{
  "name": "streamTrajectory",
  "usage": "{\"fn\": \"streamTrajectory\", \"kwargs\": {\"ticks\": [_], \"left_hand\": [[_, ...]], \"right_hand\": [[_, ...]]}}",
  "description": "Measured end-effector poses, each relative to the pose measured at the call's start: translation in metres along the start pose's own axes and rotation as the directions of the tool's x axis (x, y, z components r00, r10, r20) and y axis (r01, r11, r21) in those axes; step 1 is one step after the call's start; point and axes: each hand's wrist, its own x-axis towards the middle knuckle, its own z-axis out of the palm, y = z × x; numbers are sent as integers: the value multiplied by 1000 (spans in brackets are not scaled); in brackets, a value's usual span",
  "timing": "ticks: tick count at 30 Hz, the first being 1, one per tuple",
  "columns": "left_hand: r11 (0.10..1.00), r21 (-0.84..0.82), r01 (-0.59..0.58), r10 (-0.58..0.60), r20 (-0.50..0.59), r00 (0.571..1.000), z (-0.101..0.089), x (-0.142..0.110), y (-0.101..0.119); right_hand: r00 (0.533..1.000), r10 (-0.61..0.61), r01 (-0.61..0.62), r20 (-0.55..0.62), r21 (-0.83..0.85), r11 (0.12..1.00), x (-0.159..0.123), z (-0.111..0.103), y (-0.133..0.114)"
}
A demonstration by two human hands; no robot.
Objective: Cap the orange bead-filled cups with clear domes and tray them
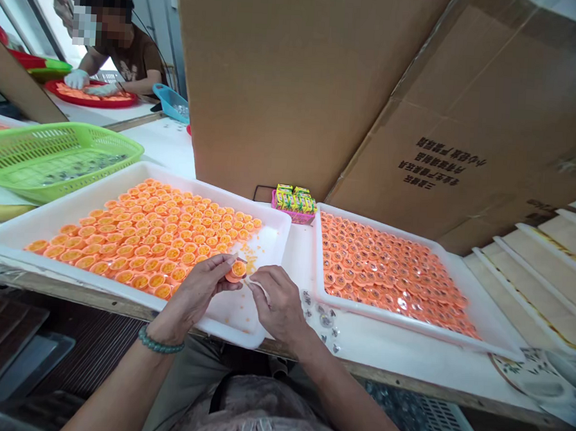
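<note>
Orange pc (237, 269) in L fingers (222, 261); upside-down Chinese carton txt (438, 164).

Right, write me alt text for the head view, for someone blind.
A person's left hand holds a round orange piece, with the right hand close beside it, over a white tray of similar pieces. To the right lies a second white tray of orange pieces with dark centres; at upper left, a gloved co-worker works at a red tray.

Open tabletop (299, 255) between trays (276, 231); cardboard (285, 93) blocks behind.
</note>
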Motion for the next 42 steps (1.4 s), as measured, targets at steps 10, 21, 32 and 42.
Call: {"fn": "streamTrajectory", "kwargs": {"ticks": [10, 21, 32, 42], "left_hand": [[999, -5, 32, -32, 3, 999, 0, 0, 0], [998, -1, 60, -60, -27, 998, 2, -2, 5], [1000, -20, 24, -25, -79, 997, 0, 1, 1], [998, 52, 22, -17, -104, 994, -1, 1, 0]], "right_hand": [[996, -74, 77, 54, -68, 995, 0, 0, 4], [997, 65, -65, 31, -28, 998, -11, -30, 19], [827, 500, -322, 258, -510, 797, -70, -42, 57], [847, 391, -189, 360, -483, 855, -61, -1, 72]]}}
